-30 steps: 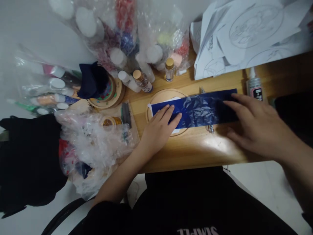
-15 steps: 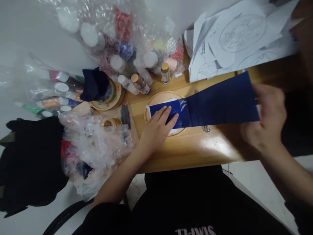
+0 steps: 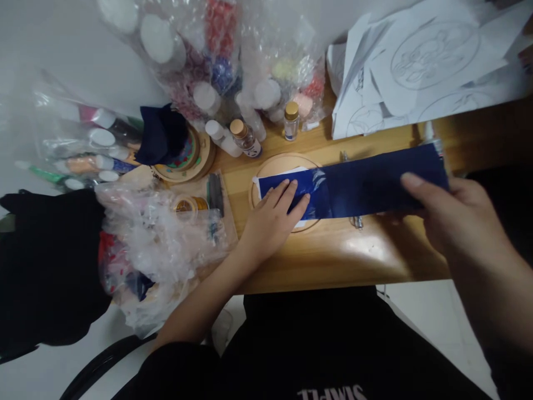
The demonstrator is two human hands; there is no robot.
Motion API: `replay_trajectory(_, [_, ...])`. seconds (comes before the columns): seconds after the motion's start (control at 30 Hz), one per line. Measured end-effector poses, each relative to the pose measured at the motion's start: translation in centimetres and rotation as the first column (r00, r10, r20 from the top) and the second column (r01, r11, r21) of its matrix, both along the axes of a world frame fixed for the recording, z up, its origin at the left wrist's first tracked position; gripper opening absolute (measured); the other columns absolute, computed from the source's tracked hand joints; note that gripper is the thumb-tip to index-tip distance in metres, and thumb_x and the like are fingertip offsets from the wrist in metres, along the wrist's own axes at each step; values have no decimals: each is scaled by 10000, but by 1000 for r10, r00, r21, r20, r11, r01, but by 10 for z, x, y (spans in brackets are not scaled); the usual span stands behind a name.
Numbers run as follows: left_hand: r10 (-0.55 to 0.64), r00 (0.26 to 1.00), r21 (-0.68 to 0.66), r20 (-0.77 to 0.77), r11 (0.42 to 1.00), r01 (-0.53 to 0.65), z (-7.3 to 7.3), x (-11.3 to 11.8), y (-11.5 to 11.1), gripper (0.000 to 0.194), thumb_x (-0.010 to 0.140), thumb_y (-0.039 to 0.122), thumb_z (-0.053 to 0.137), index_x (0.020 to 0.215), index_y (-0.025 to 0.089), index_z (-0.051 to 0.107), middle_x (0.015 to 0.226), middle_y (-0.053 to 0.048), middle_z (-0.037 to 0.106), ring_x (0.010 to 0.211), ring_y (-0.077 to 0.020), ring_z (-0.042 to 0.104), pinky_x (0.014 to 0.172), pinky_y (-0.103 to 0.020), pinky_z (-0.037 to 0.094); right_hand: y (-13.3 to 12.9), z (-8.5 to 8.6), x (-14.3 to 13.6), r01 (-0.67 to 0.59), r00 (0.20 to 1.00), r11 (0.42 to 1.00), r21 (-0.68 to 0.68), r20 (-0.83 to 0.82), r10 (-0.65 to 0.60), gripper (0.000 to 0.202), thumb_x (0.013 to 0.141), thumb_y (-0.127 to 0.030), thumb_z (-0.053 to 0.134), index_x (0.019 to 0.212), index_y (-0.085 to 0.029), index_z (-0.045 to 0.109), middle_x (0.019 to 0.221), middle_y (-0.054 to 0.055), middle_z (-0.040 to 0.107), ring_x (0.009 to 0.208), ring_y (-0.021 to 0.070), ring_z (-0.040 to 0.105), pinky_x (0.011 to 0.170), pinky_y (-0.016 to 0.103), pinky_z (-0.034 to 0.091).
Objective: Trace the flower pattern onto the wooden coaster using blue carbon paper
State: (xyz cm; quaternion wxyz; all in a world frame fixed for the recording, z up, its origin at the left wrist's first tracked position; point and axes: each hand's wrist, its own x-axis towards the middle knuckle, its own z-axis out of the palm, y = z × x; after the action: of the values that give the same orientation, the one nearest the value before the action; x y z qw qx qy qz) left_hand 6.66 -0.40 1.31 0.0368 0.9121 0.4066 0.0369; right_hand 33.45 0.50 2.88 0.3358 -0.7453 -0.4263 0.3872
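Note:
A long sheet of blue carbon paper (image 3: 375, 182) stretches across the table, shiny and creased near its left part. My left hand (image 3: 272, 219) lies flat on its left end with fingers spread, pressing it down. At the right end, my right hand (image 3: 453, 214) pinches the sheet, thumb on top and fingers beneath, holding that end raised. Under the left end, white paper (image 3: 300, 224) peeks out over a round wooden disc or hoop (image 3: 275, 162). A small metal item (image 3: 357, 222) shows partly from beneath the sheet.
Behind stand a cork-topped bottle (image 3: 246, 139), a gold-capped vial (image 3: 291, 119) and bubble-wrapped jars (image 3: 220, 33). Papers with line drawings (image 3: 433, 55) lie back right. On the left are dark cloth (image 3: 160, 133) on stacked round hoops, a crumpled plastic bag (image 3: 162, 244) and a tape roll (image 3: 186, 205).
My right hand has shifted its hold, its thumb now over the sheet's top. The raised right end has come lower and looks narrower. My left hand stays on the left end.

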Motion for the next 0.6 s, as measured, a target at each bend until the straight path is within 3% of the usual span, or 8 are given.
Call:
replay_trajectory(0.13, [1,1000,-11,-15,1000,-1,1,1,1,416,942,42,450,1324,148,577,1405,-197,547,1322,-312,525,1038,-454,501,-2,8,-4,123,991,992,-1,-58,-123,279,542,-325,795,574,-176,561,623,-23,572,568,106,501,586,298,406])
replay_trajectory(0.33, [23,1000,-11,-19,1000,-23,-1,3,-1,430,939,44,464,1332,178,576,1416,-185,540,1329,-307,519,1044,-462,495,-4,20,-11,116,993,993,19,-6,-116,310,539,-325,768,518,-200,484,574,-35,513,537,110,455,578,319,379])
replay_trajectory(0.6, [11,1000,25,-11,1000,-10,-2,4,0,394,949,62,457,1306,157,595,1382,-198,567,1297,-321,550,1020,-465,512,-8,29,-22,145,989,989,19,5,-145,279,569,-274,756,503,-198,495,539,-42,487,508,99,432,565,312,354])
